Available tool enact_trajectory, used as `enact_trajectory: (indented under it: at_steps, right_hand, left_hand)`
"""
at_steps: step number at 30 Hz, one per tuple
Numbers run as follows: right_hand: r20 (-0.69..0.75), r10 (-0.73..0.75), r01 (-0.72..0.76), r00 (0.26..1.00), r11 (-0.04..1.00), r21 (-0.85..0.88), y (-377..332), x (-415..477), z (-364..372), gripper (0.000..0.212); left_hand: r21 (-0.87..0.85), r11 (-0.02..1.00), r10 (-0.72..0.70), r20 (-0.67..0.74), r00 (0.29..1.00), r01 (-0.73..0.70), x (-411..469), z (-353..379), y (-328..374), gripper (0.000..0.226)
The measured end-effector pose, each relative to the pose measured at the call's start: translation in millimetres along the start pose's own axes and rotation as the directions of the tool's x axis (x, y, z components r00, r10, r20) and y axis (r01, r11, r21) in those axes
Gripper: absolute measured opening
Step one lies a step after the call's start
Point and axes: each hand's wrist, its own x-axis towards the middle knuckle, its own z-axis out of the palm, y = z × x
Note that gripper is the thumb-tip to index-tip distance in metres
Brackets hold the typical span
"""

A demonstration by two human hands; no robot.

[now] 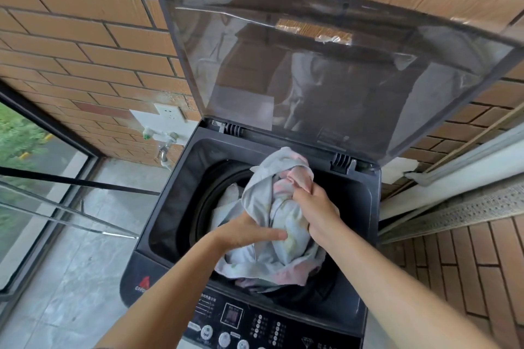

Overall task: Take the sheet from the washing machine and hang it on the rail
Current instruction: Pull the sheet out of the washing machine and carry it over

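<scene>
A crumpled pale sheet [272, 252] with faint pink and yellow patches bulges out of the drum of a dark top-loading washing machine [170, 207]. My right hand [317, 210] is clenched on a bunch of the sheet, lifted above the drum opening. My left hand [246, 232] grips the sheet lower down on its left side, fingers pressed into the cloth. Part of the sheet still lies inside the drum. No rail is in view.
The machine's tinted lid [326, 65] stands open against a brick wall [85, 37]. A tap and socket [167, 136] are on the wall to the left. A glass railing [56, 184] runs on the left, a sliding door track [453, 207] on the right. The control panel [255, 326] is nearest me.
</scene>
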Motion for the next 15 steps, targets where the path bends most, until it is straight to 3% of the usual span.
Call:
enact_trajectory:
  at_steps: [3,8,10,13,15]
  right_hand:
    - [0.003,-0.03,0.03,1.0,0.999,0.017,-8,-6,3,0.018]
    - [0.117,-0.034,0.028,0.993,0.998,0.054,-17,-10,-3,0.022]
    - [0.196,-0.025,0.021,0.98,1.0,0.023,-22,-11,-10,0.031]
    - [0.263,-0.086,0.105,0.961,0.993,-0.061,-32,-16,-24,0.019]
    - [0.284,-0.139,0.199,0.949,0.96,-0.195,-39,-21,-36,0.036]
  left_hand:
    - [0.008,0.999,0.046,-0.188,0.981,-0.045,5,7,-1,0.036]
    - [0.097,0.995,0.03,-0.463,0.886,0.017,10,9,-8,0.042]
    - [0.086,0.996,0.028,-0.518,0.855,0.019,6,10,-4,0.041]
    - [0.023,1.0,0.027,-0.566,0.824,-0.017,-9,1,5,0.032]
    - [-0.028,0.998,0.025,-0.568,0.822,-0.05,-24,-9,18,0.03]
